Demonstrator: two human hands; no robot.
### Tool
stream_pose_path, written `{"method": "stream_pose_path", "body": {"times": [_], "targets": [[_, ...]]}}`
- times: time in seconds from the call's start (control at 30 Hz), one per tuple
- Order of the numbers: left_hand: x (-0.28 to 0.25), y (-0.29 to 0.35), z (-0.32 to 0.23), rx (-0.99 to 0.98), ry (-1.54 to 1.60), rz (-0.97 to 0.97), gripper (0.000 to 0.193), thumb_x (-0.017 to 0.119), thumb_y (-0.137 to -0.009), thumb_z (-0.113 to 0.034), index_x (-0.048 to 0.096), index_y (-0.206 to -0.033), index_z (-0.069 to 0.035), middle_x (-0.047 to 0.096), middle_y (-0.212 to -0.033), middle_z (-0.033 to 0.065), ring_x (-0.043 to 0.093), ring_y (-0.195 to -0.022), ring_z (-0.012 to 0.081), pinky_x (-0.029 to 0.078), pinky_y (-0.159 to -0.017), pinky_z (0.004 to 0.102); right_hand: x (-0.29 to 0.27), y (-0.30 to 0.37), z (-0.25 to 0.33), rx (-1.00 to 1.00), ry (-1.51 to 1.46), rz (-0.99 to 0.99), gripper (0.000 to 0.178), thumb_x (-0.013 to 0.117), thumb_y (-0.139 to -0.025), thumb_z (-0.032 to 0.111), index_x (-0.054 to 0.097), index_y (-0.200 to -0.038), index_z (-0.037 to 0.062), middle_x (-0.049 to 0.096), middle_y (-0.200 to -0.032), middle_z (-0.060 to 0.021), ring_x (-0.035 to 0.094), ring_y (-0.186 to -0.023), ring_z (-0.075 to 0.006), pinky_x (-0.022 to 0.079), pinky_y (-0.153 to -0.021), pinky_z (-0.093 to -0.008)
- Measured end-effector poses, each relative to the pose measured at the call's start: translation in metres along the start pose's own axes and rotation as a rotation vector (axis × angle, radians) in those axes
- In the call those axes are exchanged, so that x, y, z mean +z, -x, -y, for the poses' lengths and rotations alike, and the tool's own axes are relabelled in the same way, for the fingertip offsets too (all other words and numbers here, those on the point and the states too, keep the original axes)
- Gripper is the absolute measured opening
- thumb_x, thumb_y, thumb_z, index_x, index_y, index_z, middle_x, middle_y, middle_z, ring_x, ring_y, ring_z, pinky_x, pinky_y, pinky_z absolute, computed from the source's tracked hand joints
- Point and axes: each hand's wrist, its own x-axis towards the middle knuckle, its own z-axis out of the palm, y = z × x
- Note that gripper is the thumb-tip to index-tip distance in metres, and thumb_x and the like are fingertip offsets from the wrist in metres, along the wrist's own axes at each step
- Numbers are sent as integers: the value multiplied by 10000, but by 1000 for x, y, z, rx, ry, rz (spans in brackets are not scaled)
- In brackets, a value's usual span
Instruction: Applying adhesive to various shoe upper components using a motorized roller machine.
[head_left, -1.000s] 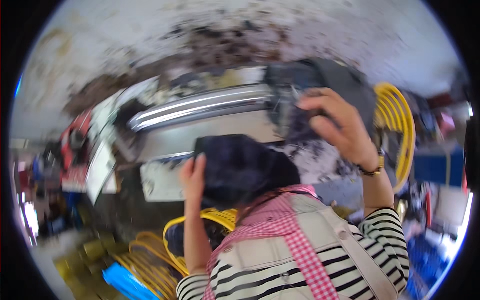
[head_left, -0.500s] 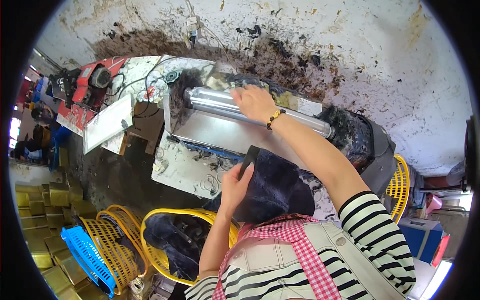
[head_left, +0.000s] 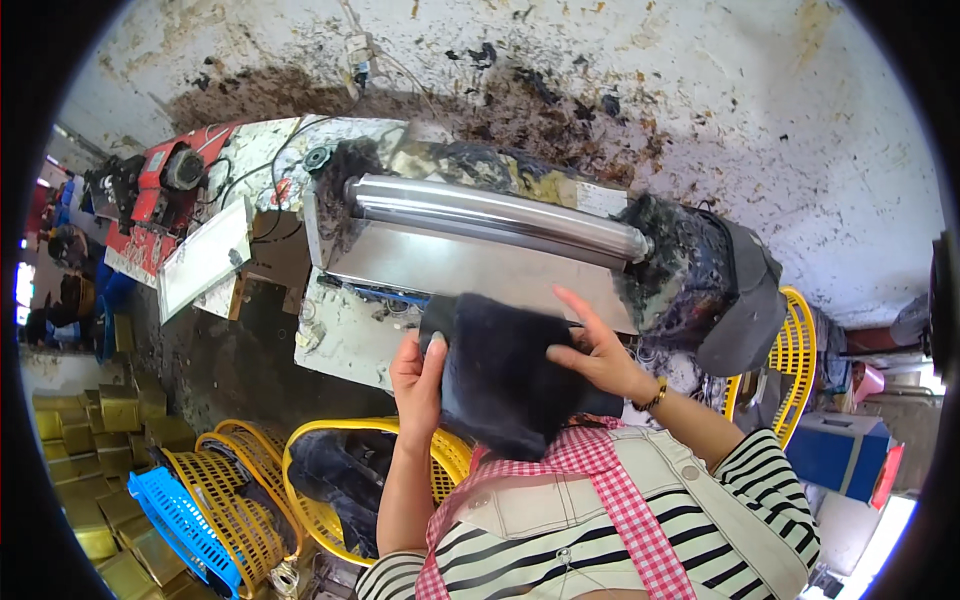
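A dark navy fur piece [head_left: 515,365] with a smooth black band along its left edge hangs in front of my body. My left hand [head_left: 418,375] pinches that banded edge, thumb on top. At the opposite edge, my right hand [head_left: 603,358] has its thumb over the fur and its index finger stretched out; its lower fingers are partly hidden. The fur is a little blurred by motion. Beyond both hands lies a machine with a shiny metal roller [head_left: 490,212] and a flat metal plate [head_left: 470,265] in front of it.
Dark fur pieces lie in a yellow basket [head_left: 300,490] at lower left, beside a blue basket [head_left: 178,520]. Gold-coloured boxes [head_left: 110,450] are stacked far left. A red machine [head_left: 160,195] stands at the back left. Another yellow basket [head_left: 798,350] is at right.
My right hand has come off the metal roller and down to the right edge of the fur piece. My left hand has shifted slightly left, still holding the fur. The roller's surface looks different.
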Motion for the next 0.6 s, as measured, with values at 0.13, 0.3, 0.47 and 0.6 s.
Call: {"method": "stream_pose_path", "body": {"times": [0.13,0.3,0.47,0.6], "targets": [[28,-10,2,731,-1042,-149,221,556,-912,-34,615,-1123,-62,680,-819,109,660,-662,256,497,-591,337,-20,-9,-17,-47,136,-61,258,579,-906,74,631,-1156,42,658,-1059,-12,559,-949,-65,449,-843,-234],[37,-21,2,382,-1231,-90,318,562,-854,-12,631,-1142,-127,652,-808,191,633,-673,363,492,-617,447,-48,-22,-2,200,102,128,355,605,-836,142,645,-1169,26,696,-1050,-101,625,-970,-148,461,-882,-282],[49,-48,17,391,-1528,-22,306,520,-867,-64,596,-1155,-136,625,-749,174,627,-638,390,499,-576,488,-44,-40,-1,0,1018,-125,288,592,-863,156,647,-1137,84,604,-886,-183,614,-832,-287,488,-751,-395],[61,-78,27,274,-1720,-65,274,537,-848,-79,587,-1114,-123,618,-922,156,645,-637,368,504,-521,455,-33,-57,36,-147,1555,-223,258,630,-823,217,647,-1051,95,538,-975,-130,535,-961,-279,464,-794,-396]]}}
